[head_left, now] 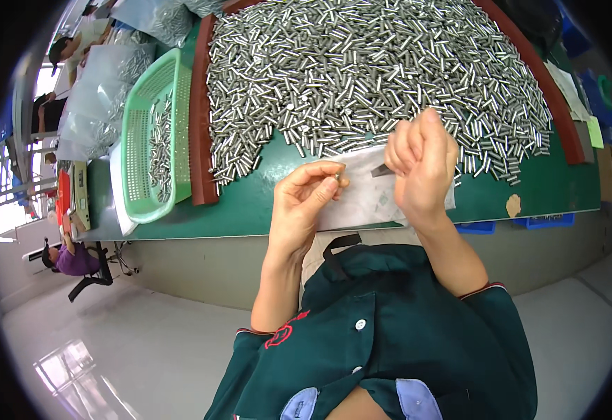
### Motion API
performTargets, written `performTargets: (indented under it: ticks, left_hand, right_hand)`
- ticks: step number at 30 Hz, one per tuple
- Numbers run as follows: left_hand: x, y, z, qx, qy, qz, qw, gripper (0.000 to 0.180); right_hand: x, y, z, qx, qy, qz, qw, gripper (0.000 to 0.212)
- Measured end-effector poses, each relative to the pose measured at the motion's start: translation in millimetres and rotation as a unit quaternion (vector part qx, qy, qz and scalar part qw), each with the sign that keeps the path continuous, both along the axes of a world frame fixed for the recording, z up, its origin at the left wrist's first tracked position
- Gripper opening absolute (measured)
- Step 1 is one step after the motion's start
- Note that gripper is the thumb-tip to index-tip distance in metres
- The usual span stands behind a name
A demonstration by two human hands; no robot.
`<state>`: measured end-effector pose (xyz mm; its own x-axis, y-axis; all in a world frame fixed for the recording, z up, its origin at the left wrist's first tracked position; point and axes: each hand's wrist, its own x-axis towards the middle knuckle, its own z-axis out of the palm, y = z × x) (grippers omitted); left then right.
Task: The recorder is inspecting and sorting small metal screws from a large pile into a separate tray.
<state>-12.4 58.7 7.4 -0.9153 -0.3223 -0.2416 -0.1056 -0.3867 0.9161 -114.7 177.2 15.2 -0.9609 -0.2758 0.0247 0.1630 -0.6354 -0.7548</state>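
My left hand [308, 198] is closed in a pinch above the table's near edge, with a small metal pin [338, 176] between thumb and fingertips, mostly hidden. To its right my right hand [423, 164] is curled closed, and a dark, flat, blade-like tool [381, 170] sticks out of it toward the left hand. The tool's handle is out of sight in the fist. Under both hands lies a whitish cloth or sheet [365, 203] with grey smudges. Beyond it a wide heap of short silver metal pins [362, 70] covers the green tabletop [278, 171].
Dark red rails [201, 112] border the heap. At left stands a light green basket [134, 140] with some pins inside. Clear bags of parts [99, 98] lie past it. Blue trays [547, 221] show below the table's edge. A person in purple [78, 260] sits far left.
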Motion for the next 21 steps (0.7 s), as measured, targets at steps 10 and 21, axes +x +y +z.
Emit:
performTargets:
  ticks: [10,21]
  left_hand:
    - [6.8,-45.2,9.3,-0.136,-0.05,0.093,0.985,0.023]
    - [-12.4,-54.5,6.4,-0.707,0.039,-0.015,0.706,0.009]
  right_hand:
    - [-0.6,1.3,4.9,-0.012,-0.009,0.012,1.0,0.04]
    - [-3.0,0.6,1.7,-0.023,-0.009,0.015,1.0,0.039]
